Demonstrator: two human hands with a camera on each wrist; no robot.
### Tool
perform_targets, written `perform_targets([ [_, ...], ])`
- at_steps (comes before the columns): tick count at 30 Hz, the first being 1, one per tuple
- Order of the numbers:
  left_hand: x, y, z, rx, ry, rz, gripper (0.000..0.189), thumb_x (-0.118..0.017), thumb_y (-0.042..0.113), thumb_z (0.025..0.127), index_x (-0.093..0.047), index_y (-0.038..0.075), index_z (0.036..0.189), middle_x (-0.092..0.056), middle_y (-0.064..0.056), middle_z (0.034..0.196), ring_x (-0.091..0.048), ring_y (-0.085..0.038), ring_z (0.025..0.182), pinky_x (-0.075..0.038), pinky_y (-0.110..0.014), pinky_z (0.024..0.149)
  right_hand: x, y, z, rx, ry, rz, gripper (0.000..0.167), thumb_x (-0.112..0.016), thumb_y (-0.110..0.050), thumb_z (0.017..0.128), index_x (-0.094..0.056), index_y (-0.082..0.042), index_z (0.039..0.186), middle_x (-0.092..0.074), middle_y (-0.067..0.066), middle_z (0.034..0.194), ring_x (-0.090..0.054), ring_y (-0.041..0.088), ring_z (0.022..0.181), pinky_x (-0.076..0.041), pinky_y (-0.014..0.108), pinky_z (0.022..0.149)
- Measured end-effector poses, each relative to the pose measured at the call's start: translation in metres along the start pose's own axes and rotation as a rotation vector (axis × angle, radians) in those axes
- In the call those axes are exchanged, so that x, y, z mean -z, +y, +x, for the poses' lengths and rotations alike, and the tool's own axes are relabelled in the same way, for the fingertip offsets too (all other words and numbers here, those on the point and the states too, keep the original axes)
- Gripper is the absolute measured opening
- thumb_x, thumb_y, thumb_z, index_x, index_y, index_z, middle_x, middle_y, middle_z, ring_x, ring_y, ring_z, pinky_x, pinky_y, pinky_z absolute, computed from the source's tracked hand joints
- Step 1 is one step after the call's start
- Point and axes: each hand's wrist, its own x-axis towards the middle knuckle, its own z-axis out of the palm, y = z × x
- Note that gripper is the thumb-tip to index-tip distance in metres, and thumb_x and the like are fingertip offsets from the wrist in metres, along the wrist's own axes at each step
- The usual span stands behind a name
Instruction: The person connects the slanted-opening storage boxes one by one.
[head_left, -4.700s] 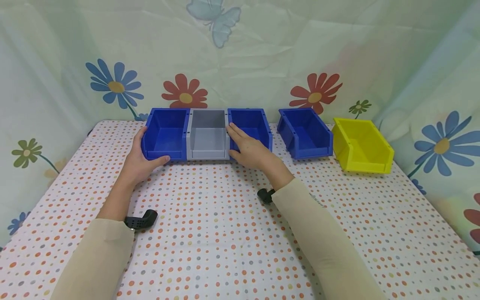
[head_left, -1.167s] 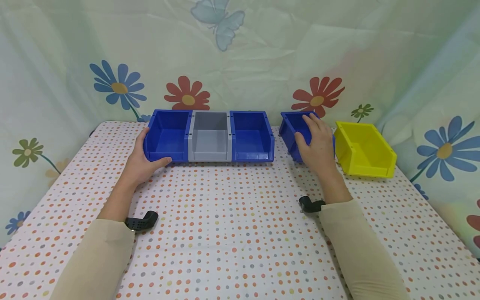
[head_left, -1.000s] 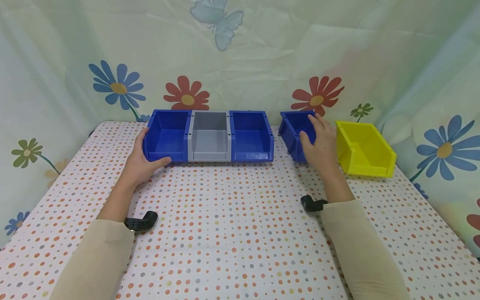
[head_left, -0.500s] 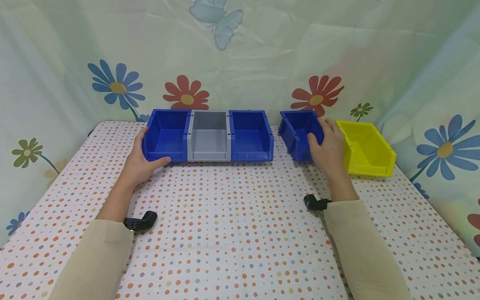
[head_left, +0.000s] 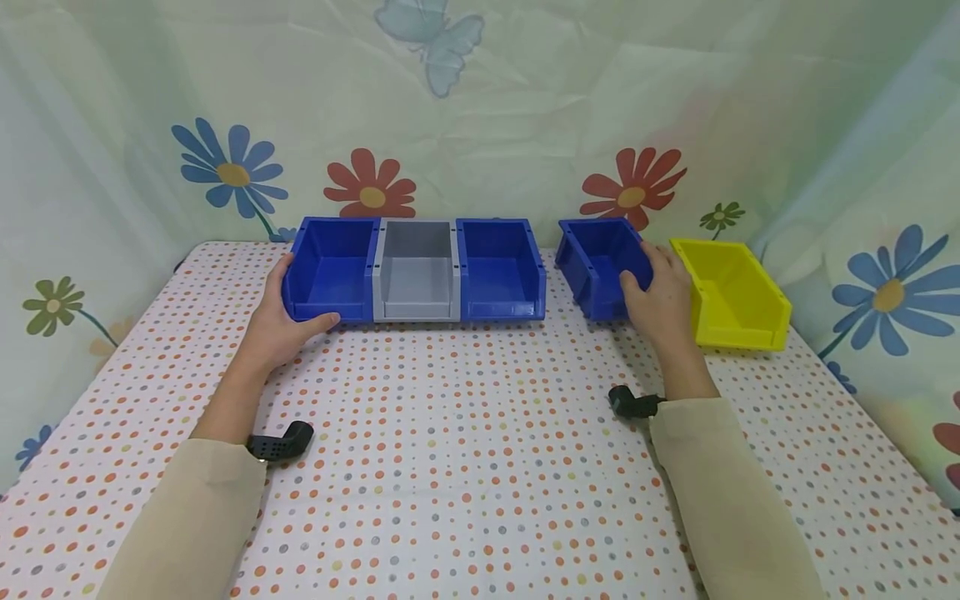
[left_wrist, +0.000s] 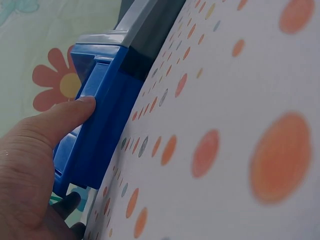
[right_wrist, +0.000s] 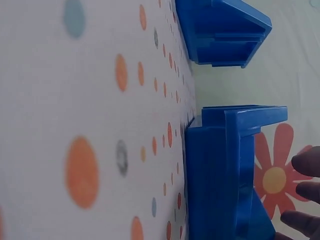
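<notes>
My left hand [head_left: 276, 332] grips the leftmost blue storage bin [head_left: 335, 279], fingers along its left side. Its thumb [left_wrist: 75, 112] presses the front lip in the left wrist view. A grey bin [head_left: 417, 279] and another blue bin [head_left: 501, 283] sit snugly beside it in a row. Farther right, a separate blue bin [head_left: 600, 271] stands slightly angled, a gap from the row. At that bin's right side is my right hand [head_left: 663, 304], thumb by the front corner. In the right wrist view, its spread fingertips [right_wrist: 306, 162] show beyond the bin.
Just right of my right hand stands a yellow bin [head_left: 738, 304], angled and partly covered by the hand. A dotted cloth [head_left: 450, 467] covers the table. Behind the bins hangs a flowered curtain [head_left: 495, 125].
My right hand has left the third bin in the row and crossed over the separate blue bin to its right side. The left hand stays on the leftmost bin; no bin has visibly shifted.
</notes>
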Motion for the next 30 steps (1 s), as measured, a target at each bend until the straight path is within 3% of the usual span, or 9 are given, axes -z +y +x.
perform_targets([
  [18, 0.000, 0.000, 0.001, 0.012, -0.004, -0.006, 0.119, -0.081, 0.044, 0.088, 0.009, 0.038, 0.166, -0.008, -0.020, 0.173, -0.020, -0.055, 0.153, -0.027, -0.075, 0.117, -0.003, 0.008, 0.004, -0.130, 0.011, 0.058, 0.061, -0.045, -0.013, 0.106, -0.028, -0.006, 0.164, -0.032, 0.024, 0.165, -0.032, 0.043, 0.152, -0.027, 0.060, 0.126],
  [30, 0.000, -0.001, 0.001, 0.009, 0.003, 0.003, 0.118, -0.080, 0.043, 0.089, 0.008, 0.037, 0.166, -0.008, -0.020, 0.173, -0.019, -0.055, 0.153, -0.026, -0.075, 0.117, -0.002, 0.019, 0.005, -0.223, -0.019, 0.182, 0.061, -0.039, -0.008, 0.108, -0.024, -0.018, 0.166, -0.031, 0.020, 0.167, -0.033, 0.039, 0.153, -0.031, 0.056, 0.125],
])
